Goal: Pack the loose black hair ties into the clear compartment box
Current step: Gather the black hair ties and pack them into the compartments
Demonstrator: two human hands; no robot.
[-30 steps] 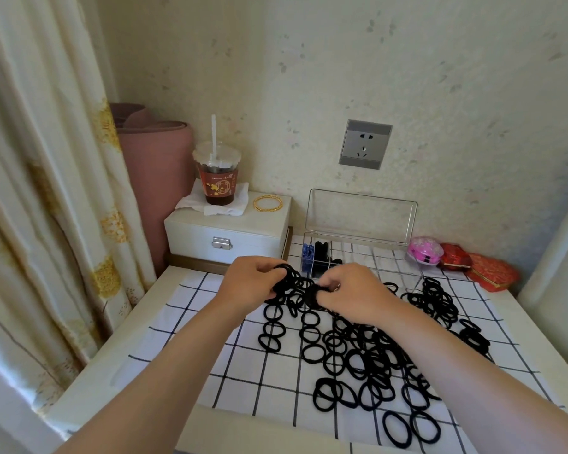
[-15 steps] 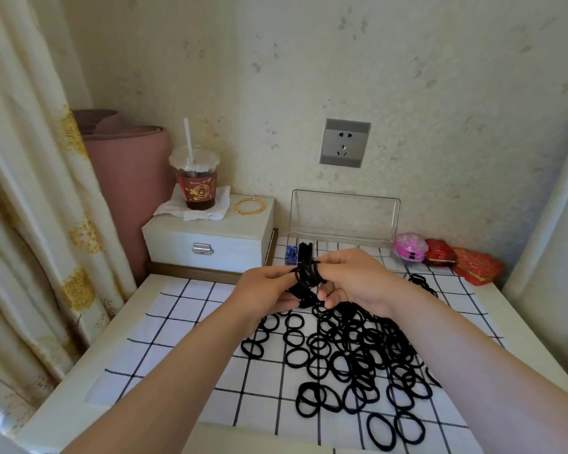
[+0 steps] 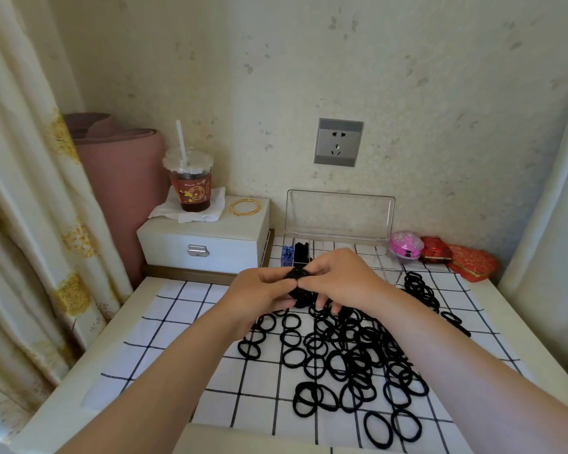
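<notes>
Both hands meet over the checked cloth and squeeze a tight bundle of black hair ties (image 3: 298, 283) between them. My left hand (image 3: 259, 294) grips it from the left, my right hand (image 3: 338, 280) from the right. Just behind the hands stands the clear compartment box (image 3: 338, 221) with its lid raised against the wall; one compartment near its left end holds black ties (image 3: 301, 251), another blue ones. Several loose black hair ties (image 3: 351, 352) lie scattered on the cloth under and to the right of my arms. A second heap of black ties (image 3: 420, 288) lies at the right.
A white drawer box (image 3: 204, 244) at the back left carries an iced drink cup (image 3: 191, 185) on a napkin and a gold bangle (image 3: 245, 206). A pink case (image 3: 405, 245) and red pouches (image 3: 463, 260) sit at the back right. A curtain (image 3: 23, 224) hangs at left.
The hands have lifted off the pile and pressed the gathered ties into a compact bundle, close to the box. The view has shifted slightly.
</notes>
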